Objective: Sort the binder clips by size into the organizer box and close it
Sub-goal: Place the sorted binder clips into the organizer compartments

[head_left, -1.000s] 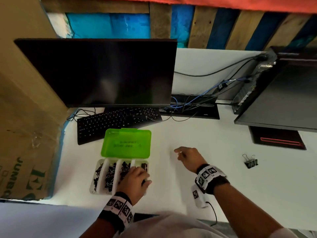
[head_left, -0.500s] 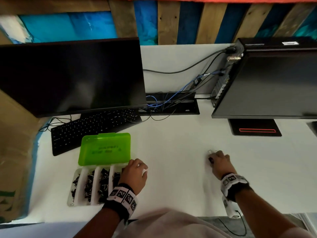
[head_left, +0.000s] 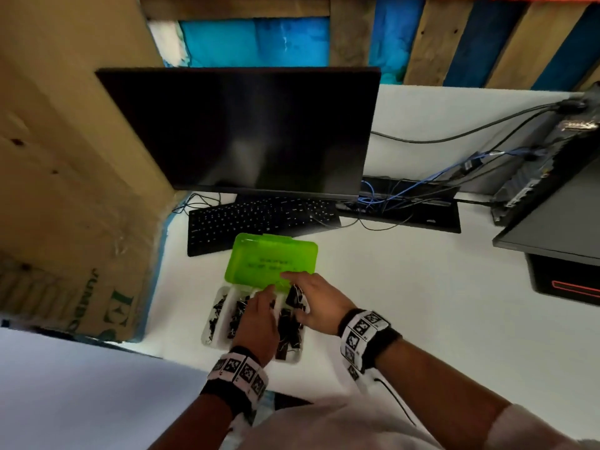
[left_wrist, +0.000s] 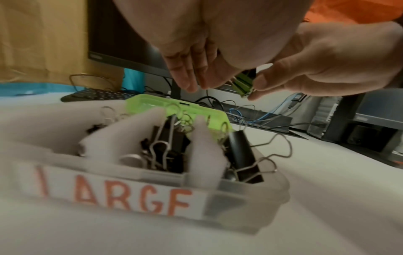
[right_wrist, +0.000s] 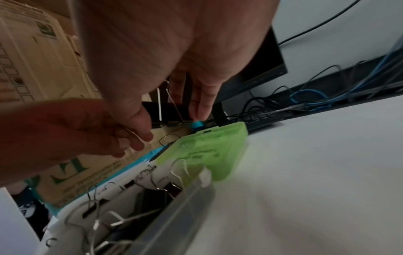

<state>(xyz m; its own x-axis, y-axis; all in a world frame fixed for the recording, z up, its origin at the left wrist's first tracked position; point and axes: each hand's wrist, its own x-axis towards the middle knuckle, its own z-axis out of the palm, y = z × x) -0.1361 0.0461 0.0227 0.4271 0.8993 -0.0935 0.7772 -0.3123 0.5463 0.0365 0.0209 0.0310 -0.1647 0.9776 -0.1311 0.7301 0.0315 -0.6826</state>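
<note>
Right hand (head_left: 319, 303): I pinch a large black binder clip with wire handles (head_left: 294, 295) between thumb and fingers, above the rightmost compartment.
Left hand (head_left: 258, 319): my fingers are stretched out straight over the middle compartments, holding nothing.
Clear plastic organizer box (head_left: 207, 332): it sits on the white desk (head_left: 422, 303) with its translucent green lid (head_left: 271, 259) open toward the black keyboard (head_left: 259, 219).
Sorted clips (left_wrist: 167, 146): black ones fill the divided compartments; the front label reads "LARGE".
</note>
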